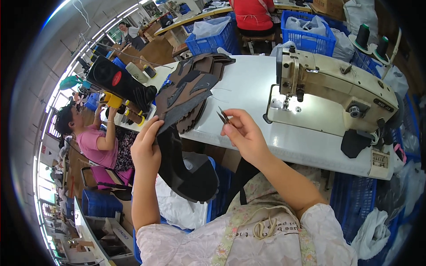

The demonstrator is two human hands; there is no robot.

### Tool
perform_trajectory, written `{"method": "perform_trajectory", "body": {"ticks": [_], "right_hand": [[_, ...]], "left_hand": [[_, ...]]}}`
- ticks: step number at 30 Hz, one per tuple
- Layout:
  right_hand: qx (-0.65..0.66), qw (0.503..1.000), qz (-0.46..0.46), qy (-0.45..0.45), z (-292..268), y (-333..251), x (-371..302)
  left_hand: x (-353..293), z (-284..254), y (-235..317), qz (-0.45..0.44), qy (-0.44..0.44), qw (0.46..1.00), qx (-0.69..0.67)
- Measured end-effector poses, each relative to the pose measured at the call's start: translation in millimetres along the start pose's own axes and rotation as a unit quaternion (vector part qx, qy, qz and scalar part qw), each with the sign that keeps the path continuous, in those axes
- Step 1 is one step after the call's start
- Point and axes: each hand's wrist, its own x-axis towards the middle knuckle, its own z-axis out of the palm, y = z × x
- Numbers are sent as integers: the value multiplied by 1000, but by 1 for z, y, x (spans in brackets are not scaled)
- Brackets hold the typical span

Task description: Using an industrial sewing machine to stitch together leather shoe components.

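Note:
My left hand (pixel 147 141) pinches the near corner of a brown and dark-grey fabric piece (pixel 184 110), which looks like a stitched shoe-upper panel. Below those fingers hangs a curved black piece (pixel 199 178); I cannot tell whether it is joined to the grey one. In my right hand (pixel 246 134) is a small pair of thread snips (pixel 223 116), blades slightly apart and pointing up and left. The blade tips are a short way from the panel's right edge, near a loose thread (pixel 220 90). More brown panels (pixel 212 65) lie overlapped on the white table beyond.
A cream sewing machine (pixel 330 73) stands on the white table (pixel 248 80) to the right. Thread spools (pixel 133 113) and a black machine (pixel 117 82) are at the left, near a seated person in pink (pixel 95 137). Blue crates (pixel 306 33) stand behind the table.

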Motion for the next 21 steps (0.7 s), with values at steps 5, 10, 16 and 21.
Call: {"method": "perform_trajectory", "body": {"ticks": [5, 10, 16, 21], "right_hand": [[110, 994, 0, -3, 26, 6, 15], [149, 988, -46, 4, 46, 17, 31], [170, 983, -71, 3, 57, 15, 35], [160, 982, -98, 16, 57, 16, 36]], "left_hand": [[-10, -4, -1, -33, 3, 999, -35], [-15, -1, -5, -76, 6, 993, -89], [-24, -1, -11, -107, 2, 989, -98], [-26, 0, -12, -102, 3, 991, -87]]}}
